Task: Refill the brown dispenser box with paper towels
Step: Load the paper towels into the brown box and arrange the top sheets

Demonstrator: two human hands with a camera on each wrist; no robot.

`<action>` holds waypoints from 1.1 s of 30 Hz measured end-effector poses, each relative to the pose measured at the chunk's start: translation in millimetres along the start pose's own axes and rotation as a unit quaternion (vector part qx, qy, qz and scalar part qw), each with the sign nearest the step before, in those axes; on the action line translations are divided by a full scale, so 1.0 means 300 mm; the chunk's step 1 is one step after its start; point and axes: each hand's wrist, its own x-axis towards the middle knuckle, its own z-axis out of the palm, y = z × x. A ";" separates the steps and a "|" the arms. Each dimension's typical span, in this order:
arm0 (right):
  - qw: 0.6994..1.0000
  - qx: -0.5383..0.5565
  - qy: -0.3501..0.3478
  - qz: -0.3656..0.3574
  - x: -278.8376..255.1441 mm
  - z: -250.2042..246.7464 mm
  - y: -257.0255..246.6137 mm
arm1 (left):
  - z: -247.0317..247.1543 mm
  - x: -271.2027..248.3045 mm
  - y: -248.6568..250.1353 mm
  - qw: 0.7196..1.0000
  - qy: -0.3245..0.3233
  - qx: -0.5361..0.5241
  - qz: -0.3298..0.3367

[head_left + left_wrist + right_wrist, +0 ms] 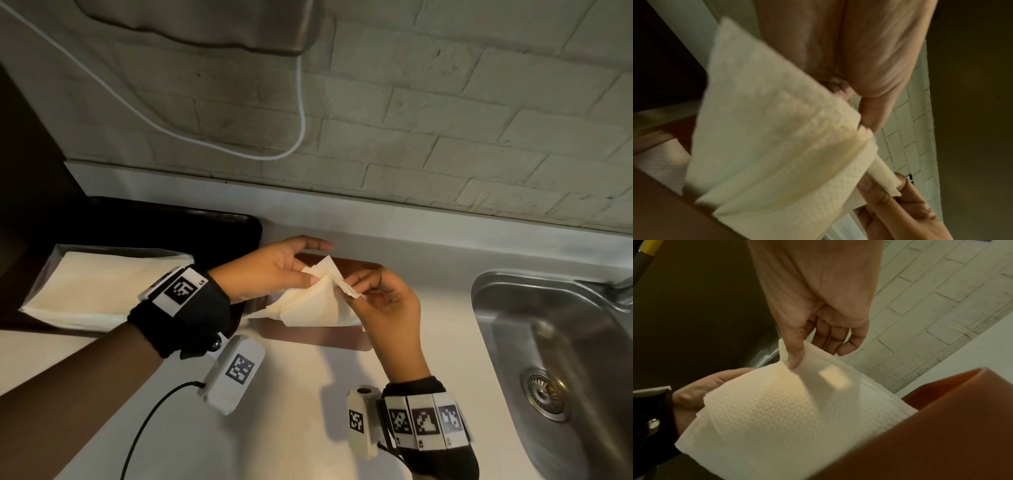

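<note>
A bundle of cream paper towels [308,306] [777,138] [777,410] hangs just above the brown dispenser box [318,337] [931,434], which lies on the white counter [291,411]. My left hand [287,265] [869,56] holds the bundle from the left, thumb on top. In the right wrist view the left hand [698,386] lies under the towels. My right hand [354,289] [797,356] pinches the corner of the top sheet between thumb and forefinger, and the right hand's fingers [898,188] show holding that corner in the left wrist view. The inside of the box is hidden.
A stack of paper towels [92,287] in a clear wrapper lies at the left on a black tray [191,222]. A steel sink [555,342] lies at the right. A brick wall [445,120] with a white cable [301,102] backs the counter.
</note>
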 end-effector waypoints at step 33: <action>0.999 -0.028 0.017 -0.031 0.002 0.003 -0.008 | 0.022 0.026 0.016 0.996 0.069 -0.035 0.036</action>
